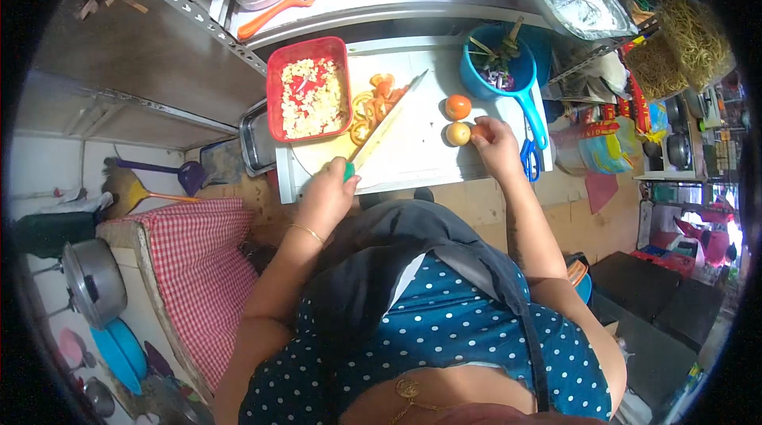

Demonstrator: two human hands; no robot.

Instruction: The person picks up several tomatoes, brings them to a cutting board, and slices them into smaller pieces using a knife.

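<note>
My left hand (328,197) grips the green handle of a kitchen knife (387,120), its long blade slanting away to the upper right over the white work surface (417,157). Left of the blade lie sliced tomatoes (370,111) in a loose pile. My right hand (497,148) has its fingers around a small tomato (480,133), partly hidden by them. Touching or close beside that one is a paler, yellowish tomato (458,134), and a red-orange tomato (458,107) sits just behind. A red plastic tub (271,91) with chopped pale pieces stands at the left.
A blue dipper (530,115) holding greens and chopped purple onion stands at the back right. Blue-handled scissors (530,160) lie near the right edge. An orange peeler (277,13) rests on the shelf behind. A metal tray (255,139) is left of the tub.
</note>
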